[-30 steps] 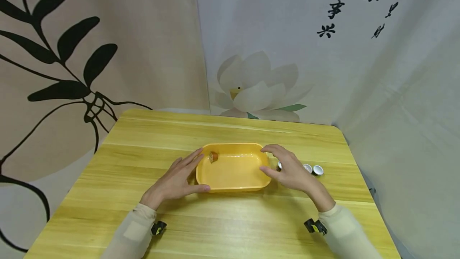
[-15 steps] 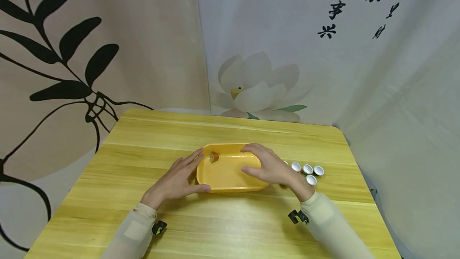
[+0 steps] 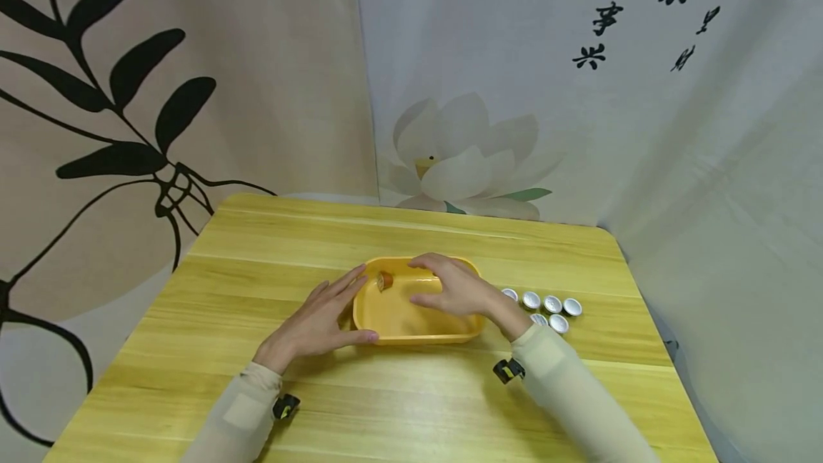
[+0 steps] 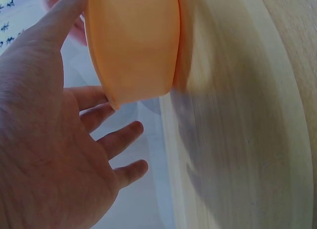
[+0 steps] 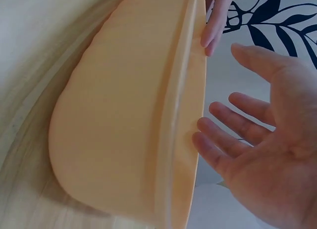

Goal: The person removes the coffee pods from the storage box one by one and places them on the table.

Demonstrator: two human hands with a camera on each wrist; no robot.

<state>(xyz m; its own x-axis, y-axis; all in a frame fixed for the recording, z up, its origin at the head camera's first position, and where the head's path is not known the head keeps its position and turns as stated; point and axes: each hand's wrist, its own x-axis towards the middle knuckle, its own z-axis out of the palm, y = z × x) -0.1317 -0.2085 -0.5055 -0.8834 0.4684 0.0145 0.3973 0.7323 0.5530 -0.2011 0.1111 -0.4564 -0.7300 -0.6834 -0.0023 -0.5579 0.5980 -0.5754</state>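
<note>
A shallow yellow plastic tray (image 3: 427,339) sits on the table. My left hand (image 3: 315,324) rests against its left end, fingers fairly straight along the rim and thumb at the near corner. In the left wrist view, two fingertips of that hand (image 4: 54,135) meet the tray's edge (image 4: 136,46) while the others spread free. Inside the tray, near the far left, lies a small brown cup-shaped piece (image 3: 384,280) with a pale end. My right hand (image 3: 459,288) reaches over the tray from the right, thumb and fingers apart. The right wrist view shows that hand (image 5: 277,140) holding nothing.
Several small round cups with whitish tops (image 3: 552,304) stand in a group right of the tray, partly behind my right forearm. The wooden table (image 3: 398,406) ends at a fabric backdrop (image 3: 302,91) with printed leaves, a flower and characters.
My right hand has moved left from the tray's right end to over its middle, uncovering more of the small cups. The left hand and tray have stayed in place.
</note>
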